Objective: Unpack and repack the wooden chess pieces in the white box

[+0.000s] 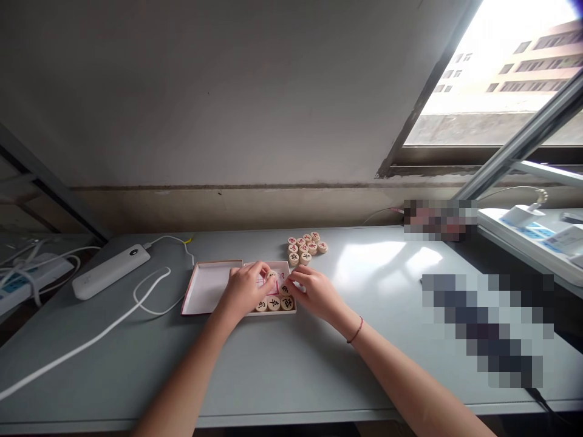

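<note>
Two hands are reaching across a grey desk (282,376) into an open cardboard box (273,314), with a white power bank (110,271) lying to the left and a cluster of Chinese chess pieces (306,247) sitting just beyond. Inside the box, the left hand (246,290) is curling its fingers (264,270) over one piece (272,276), though any grip is hard to tell, while the right hand (316,293) is hovering half-open just beside another piece (285,289).

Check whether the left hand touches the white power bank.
Apart: in the head view, a white box lid lies between the left hand and the power bank.
</note>
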